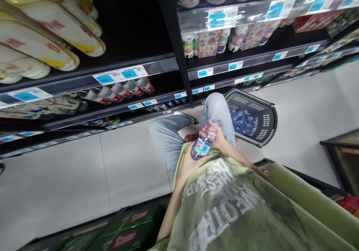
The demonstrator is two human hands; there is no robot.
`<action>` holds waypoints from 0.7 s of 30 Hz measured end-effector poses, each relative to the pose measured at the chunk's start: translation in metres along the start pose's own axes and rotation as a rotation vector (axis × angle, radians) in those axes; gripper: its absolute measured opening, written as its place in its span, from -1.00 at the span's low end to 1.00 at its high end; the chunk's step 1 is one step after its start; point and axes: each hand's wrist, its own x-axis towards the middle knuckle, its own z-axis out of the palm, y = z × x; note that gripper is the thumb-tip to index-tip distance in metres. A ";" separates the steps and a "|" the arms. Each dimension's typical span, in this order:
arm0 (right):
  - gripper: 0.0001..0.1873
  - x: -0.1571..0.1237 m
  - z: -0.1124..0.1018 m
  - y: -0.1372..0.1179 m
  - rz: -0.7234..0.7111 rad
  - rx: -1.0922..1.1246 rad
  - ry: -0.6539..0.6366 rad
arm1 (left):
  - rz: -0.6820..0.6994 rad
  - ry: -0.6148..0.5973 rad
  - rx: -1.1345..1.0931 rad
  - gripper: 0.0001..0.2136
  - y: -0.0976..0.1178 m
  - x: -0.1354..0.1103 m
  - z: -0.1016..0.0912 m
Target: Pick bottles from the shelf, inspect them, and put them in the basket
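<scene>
A clear plastic water bottle (203, 143) with a colourful label lies tilted above my lap, held between both hands. My left hand (187, 164) is wrapped round its lower end, palm beneath it. My right hand (220, 135) closes round the upper end near the neck; the cap is hard to make out. Beside my right knee, a dark grey shopping basket (269, 121) stands on the floor with several blue-capped bottles (242, 122) inside.
Shelves (157, 64) with price tags run along the front, carrying white and yellow bottles (53, 23) and small drinks (221, 40). Close behind me are green cartons (131, 226) on a dark stand. Another low stand (336, 142) is at the right. Pale tiles (75, 165) cover the floor.
</scene>
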 end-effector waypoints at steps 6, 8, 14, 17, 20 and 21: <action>-0.59 -0.029 0.036 -0.030 -0.073 -0.092 -0.175 | 0.066 -0.038 -0.185 -0.21 0.022 -0.011 -0.001; -0.58 -0.038 0.047 -0.036 -0.104 -0.064 -0.241 | 0.032 -0.156 -0.394 -0.18 0.021 -0.016 0.001; -0.52 -0.050 0.071 -0.043 -0.034 0.015 -0.356 | -0.001 -0.439 -0.733 -0.10 0.027 -0.022 0.024; -0.51 -0.053 0.077 -0.044 -0.022 0.010 -0.353 | 0.015 -0.426 -0.736 -0.07 0.037 -0.022 0.029; -0.45 -0.055 0.080 -0.044 -0.060 -0.038 -0.339 | 0.007 -0.430 -0.722 -0.07 0.040 -0.023 0.027; -0.42 -0.056 0.081 -0.043 -0.078 -0.065 -0.330 | 0.002 -0.429 -0.715 -0.08 0.040 -0.023 0.025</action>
